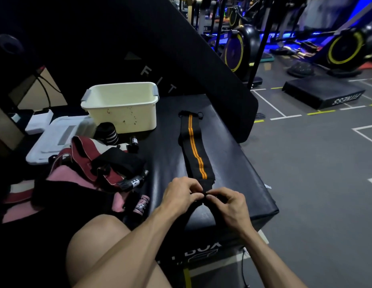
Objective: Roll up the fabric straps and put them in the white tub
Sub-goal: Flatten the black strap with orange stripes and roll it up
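A long black strap with two orange stripes (195,150) lies flat along the black padded box (239,169), running away from me. Its near end is pinched between my left hand (181,194) and my right hand (226,202), fingers curled on the fabric edge. The white tub (120,113) stands at the box's far left; nothing shows inside it. A rolled black strap with white stripes (107,133) sits in front of the tub. A heap of red, white, black and pink straps (102,163) lies at my left.
A white lid (56,138) and a small white box (39,121) lie left of the tub. A large black pad (181,59) leans behind the box. Exercise bikes (345,48) and a black platform (322,92) stand on the grey floor at right. My bare knee (98,235) is below.
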A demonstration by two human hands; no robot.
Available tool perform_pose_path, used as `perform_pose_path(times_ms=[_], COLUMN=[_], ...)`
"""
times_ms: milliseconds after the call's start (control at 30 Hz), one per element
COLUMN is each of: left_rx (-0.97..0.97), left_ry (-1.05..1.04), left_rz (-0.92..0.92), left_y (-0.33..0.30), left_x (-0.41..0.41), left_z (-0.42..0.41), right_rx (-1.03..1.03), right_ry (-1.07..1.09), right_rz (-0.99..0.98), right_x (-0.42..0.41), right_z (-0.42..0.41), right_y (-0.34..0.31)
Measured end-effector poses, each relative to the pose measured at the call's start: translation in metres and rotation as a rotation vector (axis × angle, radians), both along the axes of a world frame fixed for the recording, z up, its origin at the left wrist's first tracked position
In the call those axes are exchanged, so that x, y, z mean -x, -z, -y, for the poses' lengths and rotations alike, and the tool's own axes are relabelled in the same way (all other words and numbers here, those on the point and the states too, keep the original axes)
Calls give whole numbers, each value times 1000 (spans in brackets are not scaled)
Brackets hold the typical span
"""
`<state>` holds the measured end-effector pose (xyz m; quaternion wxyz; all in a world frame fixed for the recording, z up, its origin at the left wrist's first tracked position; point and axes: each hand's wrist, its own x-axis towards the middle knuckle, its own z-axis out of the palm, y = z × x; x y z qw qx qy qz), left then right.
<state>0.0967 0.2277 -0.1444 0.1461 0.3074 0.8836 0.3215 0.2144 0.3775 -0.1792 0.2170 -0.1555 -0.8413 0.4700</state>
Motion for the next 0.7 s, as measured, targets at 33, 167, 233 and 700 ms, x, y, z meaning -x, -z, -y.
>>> perform_pose_path(times_ms=[33,167,233,700], left_rx=[-6,9,28,182], left_ry=[2,33,63,99], left_rz=[13,19,14,-35], left_y=[1,0,-1,-7], left_x=[1,4,3,-1], left_z=[0,1,3,7], right_rx=[-3,-19,-27,-342], right_ry=[11,37,16,-36], right_rz=[-1,2,22,119], right_x=[0,-1,-3,-10], right_z=[1,4,3,-5], right_y=[0,0,-3,-8])
